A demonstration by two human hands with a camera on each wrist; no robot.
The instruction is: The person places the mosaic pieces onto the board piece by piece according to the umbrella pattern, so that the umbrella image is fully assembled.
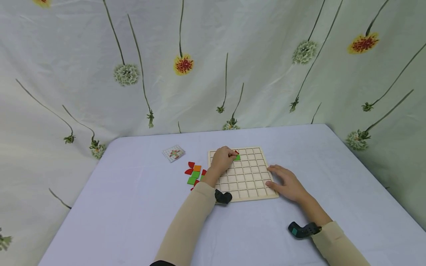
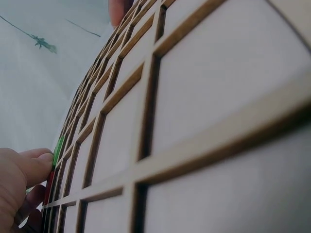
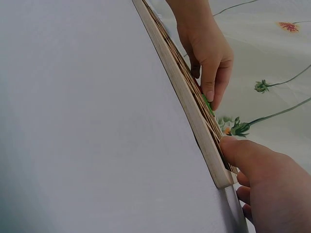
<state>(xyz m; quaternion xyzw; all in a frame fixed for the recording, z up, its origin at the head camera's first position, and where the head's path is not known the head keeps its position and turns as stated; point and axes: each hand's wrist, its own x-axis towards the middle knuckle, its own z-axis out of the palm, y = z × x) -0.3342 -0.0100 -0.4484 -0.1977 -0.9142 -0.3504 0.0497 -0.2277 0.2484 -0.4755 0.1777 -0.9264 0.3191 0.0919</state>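
Note:
A square wooden grid board (image 1: 247,175) lies on the table. Over its far part, my left hand (image 1: 222,159) has thumb and fingertips at a green square tile (image 1: 237,157), seeming to pinch it. A red piece (image 1: 236,152) shows just beyond that tile. From the left wrist, the thumb touches the edge of the green tile (image 2: 59,148), with red just below. My right hand (image 1: 287,183) rests at the board's right side, its thumb on the surface and its fingers at the edge. In the right wrist view, the right thumb lies over the board's rim (image 3: 187,99).
Left of the board lie loose pieces: an orange square (image 1: 197,168), green tiles (image 1: 192,180) and several red petal-shaped pieces (image 1: 189,171), some partly behind the left forearm. A small pattern card (image 1: 173,153) sits farther back. A flowered cloth (image 1: 206,92) hangs behind the table.

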